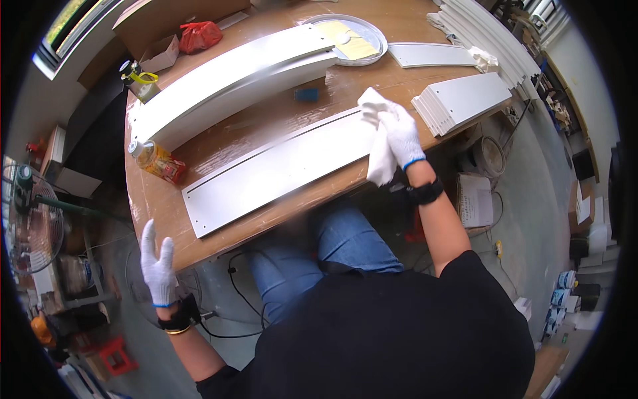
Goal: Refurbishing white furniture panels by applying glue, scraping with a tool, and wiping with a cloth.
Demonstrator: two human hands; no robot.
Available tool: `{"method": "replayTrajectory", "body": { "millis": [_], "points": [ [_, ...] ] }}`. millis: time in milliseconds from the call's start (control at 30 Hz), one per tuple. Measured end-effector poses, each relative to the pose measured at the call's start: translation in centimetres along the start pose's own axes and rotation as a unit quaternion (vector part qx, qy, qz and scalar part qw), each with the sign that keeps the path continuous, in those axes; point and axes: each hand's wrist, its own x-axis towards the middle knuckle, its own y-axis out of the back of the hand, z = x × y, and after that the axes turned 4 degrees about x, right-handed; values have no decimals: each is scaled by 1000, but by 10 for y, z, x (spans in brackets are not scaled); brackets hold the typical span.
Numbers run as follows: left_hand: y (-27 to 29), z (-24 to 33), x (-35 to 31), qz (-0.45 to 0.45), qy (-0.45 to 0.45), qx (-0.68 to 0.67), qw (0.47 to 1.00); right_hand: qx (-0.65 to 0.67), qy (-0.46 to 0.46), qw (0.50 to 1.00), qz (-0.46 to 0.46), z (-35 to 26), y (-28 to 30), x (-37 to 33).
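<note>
A long white board (279, 173) with a dark groove along its far side and small holes at its left end lies on the brown table (232, 123). My right hand (401, 136), in a white knit glove, is closed on a white cloth (381, 156) at the board's right end, which it partly hides. Part of the cloth hangs down past the table's near edge. Off the table's left corner, my gloved left hand (158, 269) is held up with its fingers apart, holding nothing.
Stacked white boards (226, 73) stand behind. A drink bottle (156, 161) is near the left edge, a blue block (306, 94) mid-table. Shorter white boards (462, 100) are piled right, near a round tray (372, 40). A fan (33, 219) stands left; cables (232, 332) cross the floor.
</note>
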Motion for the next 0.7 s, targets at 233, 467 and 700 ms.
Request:
{"method": "replayTrajectory", "body": {
  "millis": [233, 467, 700],
  "points": [
    [-83, -65, 18, -37, -75, 406, 910, -621, 214, 753, -21, 100, 35, 71],
    [-89, -55, 12, 3, -116, 397, 911, -672, 168, 703, -160, 65, -83, 2],
    [-93, -63, 16, 25, -139, 406, 903, -412, 283, 795, -344, 75, -251, -93]
  ]
}}
